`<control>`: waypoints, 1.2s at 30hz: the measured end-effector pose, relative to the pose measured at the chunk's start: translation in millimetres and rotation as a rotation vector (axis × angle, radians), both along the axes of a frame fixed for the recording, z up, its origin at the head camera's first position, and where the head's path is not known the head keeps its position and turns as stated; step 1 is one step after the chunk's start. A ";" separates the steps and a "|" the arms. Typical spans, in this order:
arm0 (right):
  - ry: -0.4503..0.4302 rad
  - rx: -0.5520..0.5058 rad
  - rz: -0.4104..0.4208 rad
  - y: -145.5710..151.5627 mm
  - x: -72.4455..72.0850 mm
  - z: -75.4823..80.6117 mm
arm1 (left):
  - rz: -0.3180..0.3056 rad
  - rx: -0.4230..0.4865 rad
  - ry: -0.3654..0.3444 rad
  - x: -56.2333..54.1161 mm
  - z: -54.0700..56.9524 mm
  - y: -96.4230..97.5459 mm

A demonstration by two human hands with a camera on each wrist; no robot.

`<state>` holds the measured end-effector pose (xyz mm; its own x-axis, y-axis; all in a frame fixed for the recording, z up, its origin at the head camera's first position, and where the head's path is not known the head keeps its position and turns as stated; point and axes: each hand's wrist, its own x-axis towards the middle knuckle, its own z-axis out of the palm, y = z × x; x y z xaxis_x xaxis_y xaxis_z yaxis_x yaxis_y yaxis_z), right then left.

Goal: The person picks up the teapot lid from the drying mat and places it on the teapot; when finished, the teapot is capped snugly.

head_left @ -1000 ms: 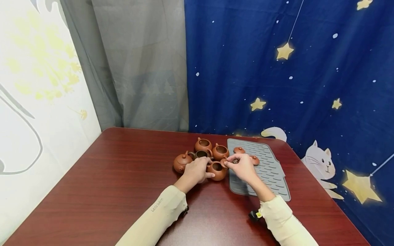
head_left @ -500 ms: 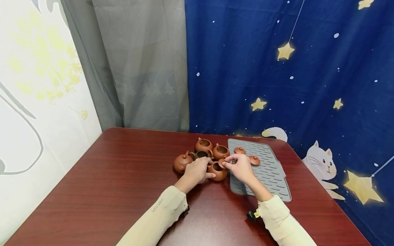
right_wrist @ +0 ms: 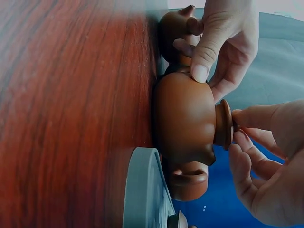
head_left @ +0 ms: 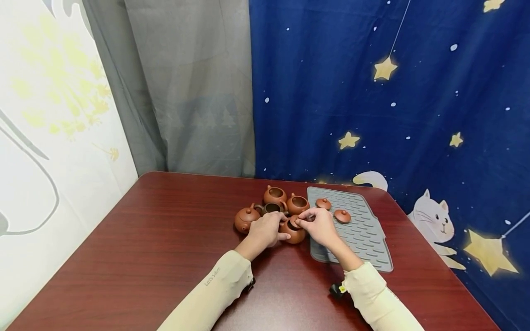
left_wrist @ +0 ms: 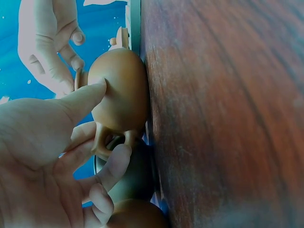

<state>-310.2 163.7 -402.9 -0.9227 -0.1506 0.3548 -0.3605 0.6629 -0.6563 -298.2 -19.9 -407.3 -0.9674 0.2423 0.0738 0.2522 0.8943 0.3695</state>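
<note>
While we watch the left hand [head_left: 265,228]: thumb and curled fingers grip the front teapot [head_left: 295,236].
Right hand [head_left: 320,225]: fingertips, barely apart, pinch the lid [right_wrist: 228,124].
Lid: right at that teapot's mouth, and we spot dark opening beside it.
Grey mat [head_left: 364,248]: two more lids [head_left: 342,216] lie there.

Right grip [head_left: 322,226], lid [right_wrist: 228,124] shifted left over front teapot [right_wrist: 183,116].

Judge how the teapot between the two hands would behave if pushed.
The teapot looks rigid and probably fragile, its matte brown surface resembling fired clay. Its rounded sides suggest it could rock under a high push. The left hand, gripping it, should probably limit any tipping.
</note>
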 end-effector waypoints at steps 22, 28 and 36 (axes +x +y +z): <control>-0.001 0.010 0.031 -4.1 1.6 -4.9 | 0.000 -0.002 0.001 0.1 -0.5 -0.3; -0.012 0.012 0.029 -5.0 3.0 -4.7 | -0.002 -0.004 0.010 0.5 -1.1 -0.8; -0.001 0.019 0.023 -5.0 2.0 -5.2 | -0.007 -0.010 0.020 -0.5 -1.8 -0.5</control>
